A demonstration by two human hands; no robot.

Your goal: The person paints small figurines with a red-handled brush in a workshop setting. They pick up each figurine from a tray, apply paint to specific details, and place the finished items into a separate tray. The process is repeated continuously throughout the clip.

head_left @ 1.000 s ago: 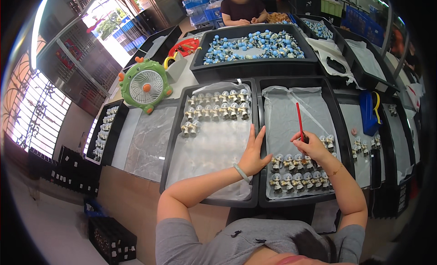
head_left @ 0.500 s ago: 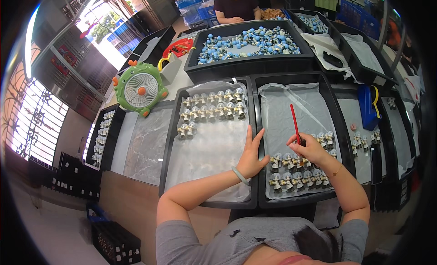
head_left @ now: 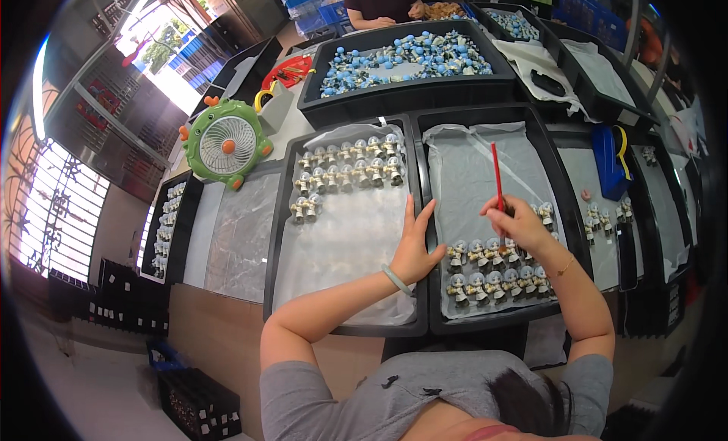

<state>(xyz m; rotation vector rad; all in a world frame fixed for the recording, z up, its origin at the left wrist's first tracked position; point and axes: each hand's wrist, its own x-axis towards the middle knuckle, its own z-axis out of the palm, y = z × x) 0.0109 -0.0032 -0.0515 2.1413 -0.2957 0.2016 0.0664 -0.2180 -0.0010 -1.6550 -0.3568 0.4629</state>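
My right hand (head_left: pixel 523 227) grips a paintbrush (head_left: pixel 497 168) with a long red handle, bristles pointing down. The bristle end is at the upper full row of small figurines (head_left: pixel 494 284) in the right black tray (head_left: pixel 434 236); whether it touches one I cannot tell. These figurines have pale blue-grey heads and whitish bodies. My left hand (head_left: pixel 415 247) lies open, fingers spread, on the rims where the two trays meet. In the left black tray (head_left: pixel 285 206), similar figurines (head_left: pixel 349 164) stand in rows on a white liner.
Behind the trays stands a large black bin (head_left: pixel 402 100) of blue-headed pieces. A green fan (head_left: pixel 227 144) is at the left, a blue tape dispenser (head_left: pixel 613 164) at the right. More figurines (head_left: pixel 599 221) lie right of the trays. Across the table sits another person (head_left: pixel 379 5).
The whole view has shifted slightly, the trays appearing higher. My right hand has moved a little away from me, and the paintbrush stands slightly more upright. My left hand stays on the rims.
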